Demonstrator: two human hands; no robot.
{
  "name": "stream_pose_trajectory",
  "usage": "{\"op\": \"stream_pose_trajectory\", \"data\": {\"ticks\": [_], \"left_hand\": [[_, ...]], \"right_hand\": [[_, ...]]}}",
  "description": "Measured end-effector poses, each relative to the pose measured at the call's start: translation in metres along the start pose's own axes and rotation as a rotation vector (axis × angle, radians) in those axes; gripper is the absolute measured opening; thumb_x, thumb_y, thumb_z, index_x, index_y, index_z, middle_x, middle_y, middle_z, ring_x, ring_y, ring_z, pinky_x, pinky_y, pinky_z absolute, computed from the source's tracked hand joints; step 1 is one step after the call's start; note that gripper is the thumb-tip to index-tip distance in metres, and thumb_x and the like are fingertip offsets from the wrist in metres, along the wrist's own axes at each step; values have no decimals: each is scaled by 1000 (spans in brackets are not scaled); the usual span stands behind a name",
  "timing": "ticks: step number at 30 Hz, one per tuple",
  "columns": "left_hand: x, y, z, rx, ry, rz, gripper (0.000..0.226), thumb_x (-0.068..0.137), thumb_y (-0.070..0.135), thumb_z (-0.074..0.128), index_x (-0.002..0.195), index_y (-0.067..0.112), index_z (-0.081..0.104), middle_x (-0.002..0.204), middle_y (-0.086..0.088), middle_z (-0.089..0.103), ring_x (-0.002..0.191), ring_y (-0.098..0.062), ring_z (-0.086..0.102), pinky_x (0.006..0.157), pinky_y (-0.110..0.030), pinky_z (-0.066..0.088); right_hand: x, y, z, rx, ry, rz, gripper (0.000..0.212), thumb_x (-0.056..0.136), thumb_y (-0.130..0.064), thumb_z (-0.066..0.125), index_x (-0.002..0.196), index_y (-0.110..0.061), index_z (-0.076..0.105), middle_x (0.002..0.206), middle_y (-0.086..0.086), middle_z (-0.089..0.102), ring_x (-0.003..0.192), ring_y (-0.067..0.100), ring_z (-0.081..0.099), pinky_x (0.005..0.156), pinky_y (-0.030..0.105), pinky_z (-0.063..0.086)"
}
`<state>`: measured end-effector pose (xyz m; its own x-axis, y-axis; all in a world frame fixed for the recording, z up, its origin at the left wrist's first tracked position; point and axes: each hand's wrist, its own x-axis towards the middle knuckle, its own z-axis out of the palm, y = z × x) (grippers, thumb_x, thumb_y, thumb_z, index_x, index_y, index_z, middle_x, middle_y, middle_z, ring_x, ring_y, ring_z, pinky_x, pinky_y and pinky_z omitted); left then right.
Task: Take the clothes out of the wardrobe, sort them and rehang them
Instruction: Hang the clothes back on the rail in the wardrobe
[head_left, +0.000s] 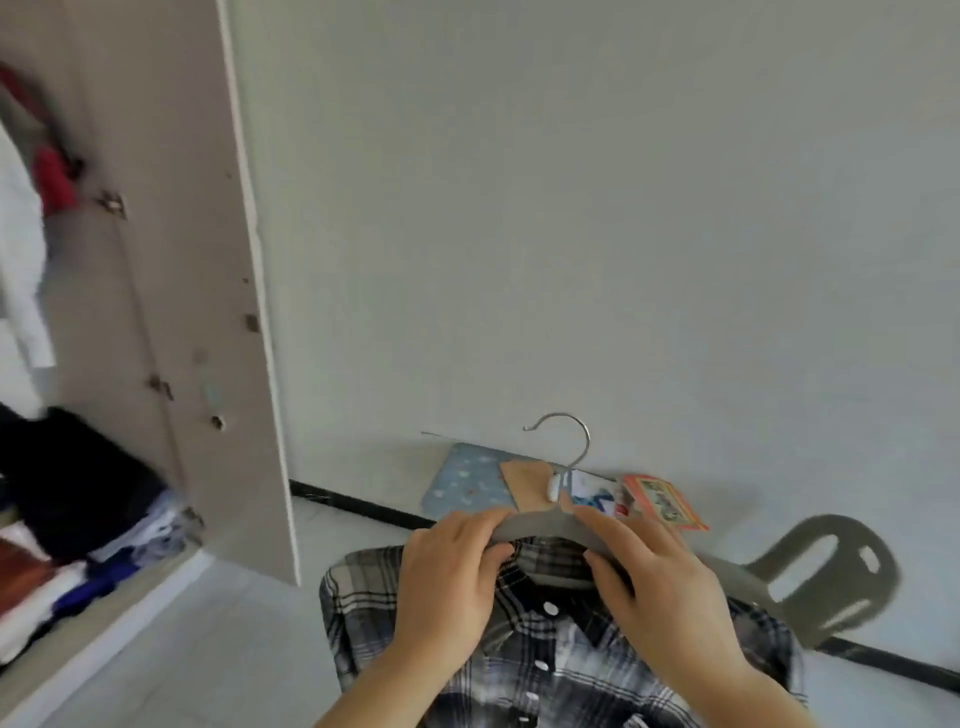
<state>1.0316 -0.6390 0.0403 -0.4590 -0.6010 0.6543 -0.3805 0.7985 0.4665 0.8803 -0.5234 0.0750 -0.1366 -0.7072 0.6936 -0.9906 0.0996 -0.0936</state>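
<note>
A black-and-white plaid shirt (550, 649) with white buttons hangs on a grey hanger (524, 526) with a metal hook (566, 436), held up low in the middle of the view. My left hand (447, 577) grips the hanger's left arm at the collar. My right hand (649, 577) grips the hanger's right arm, thumb under it. The open wardrobe (78, 467) stands at the left, with white and red garments hanging and dark and blue clothes piled at its bottom.
The wardrobe door (208, 312) stands open between the wardrobe and me. A grey chair back (831, 577) sits at the right by the wall. Behind the hanger lie a blue patterned board (467, 486), brown card and an orange-framed picture (665, 501).
</note>
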Motion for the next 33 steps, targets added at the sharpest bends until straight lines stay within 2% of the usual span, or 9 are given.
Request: {"op": "stream_pose_trajectory", "data": {"ticks": [5, 7, 9, 13, 15, 19, 23, 30, 33], "left_hand": [[14, -59, -58, 165, 162, -178, 31, 90, 27, 56, 121, 25, 58, 96, 11, 61, 87, -10, 57, 82, -32, 45], [14, -78, -83, 235, 209, -234, 31, 89, 26, 58, 121, 25, 59, 100, 9, 63, 89, -10, 58, 82, -26, 42], [14, -97, -109, 299, 237, -278, 32, 89, 25, 59, 121, 24, 60, 103, 7, 64, 90, -12, 59, 82, -26, 41], [22, -136, -161, 513, 278, -267, 28, 87, 22, 59, 114, 17, 63, 93, -1, 63, 71, -21, 60, 65, -34, 45], [31, -160, -185, 567, 317, -274, 30, 85, 19, 63, 114, 15, 63, 94, -2, 61, 70, -20, 61, 64, -32, 44], [56, -217, -227, 580, 403, -270, 34, 88, 20, 61, 122, 20, 59, 101, -1, 58, 80, -18, 59, 72, -35, 46], [91, -272, -264, 557, 467, -266, 35, 92, 25, 54, 127, 26, 55, 106, 2, 56, 78, -14, 56, 77, -40, 48], [153, -366, -315, 545, 546, -278, 34, 93, 29, 52, 127, 33, 54, 103, 12, 53, 75, -2, 44, 88, -33, 41], [176, -407, -336, 555, 578, -282, 35, 93, 29, 52, 128, 34, 53, 99, 18, 47, 75, -1, 43, 88, -31, 39]], "right_hand": [[77, -43, 57, 237, -18, -248, 55, 64, -10, 82, 114, -23, 63, 83, -6, 63, 73, 18, 63, 47, 20, 47], [99, -68, 76, 300, -18, -318, 53, 64, -9, 82, 112, -23, 64, 81, -5, 63, 71, 19, 63, 41, 23, 49], [122, -95, 93, 360, -9, -379, 52, 64, -8, 82, 111, -21, 65, 80, -4, 63, 68, 18, 63, 36, 26, 48], [171, -148, 121, 403, 43, -547, 51, 63, -8, 82, 111, -18, 66, 78, -4, 63, 65, 18, 63, 34, 27, 46], [197, -175, 135, 409, 62, -603, 50, 65, -9, 81, 112, -19, 65, 77, -4, 63, 63, 17, 62, 32, 26, 45], [250, -227, 169, 425, 73, -648, 49, 68, -12, 79, 114, -19, 64, 78, -5, 63, 63, 16, 62, 35, 24, 44], [309, -272, 203, 403, 77, -680, 47, 71, -16, 77, 115, -20, 63, 80, -6, 62, 63, 14, 62, 37, 24, 44], [405, -337, 259, 388, 112, -747, 46, 68, -14, 78, 112, -15, 64, 77, -5, 61, 54, 14, 58, 33, 21, 40], [449, -366, 288, 352, 55, -782, 45, 80, -24, 66, 124, -22, 56, 90, -7, 60, 65, 13, 60, 38, 23, 43]]}}
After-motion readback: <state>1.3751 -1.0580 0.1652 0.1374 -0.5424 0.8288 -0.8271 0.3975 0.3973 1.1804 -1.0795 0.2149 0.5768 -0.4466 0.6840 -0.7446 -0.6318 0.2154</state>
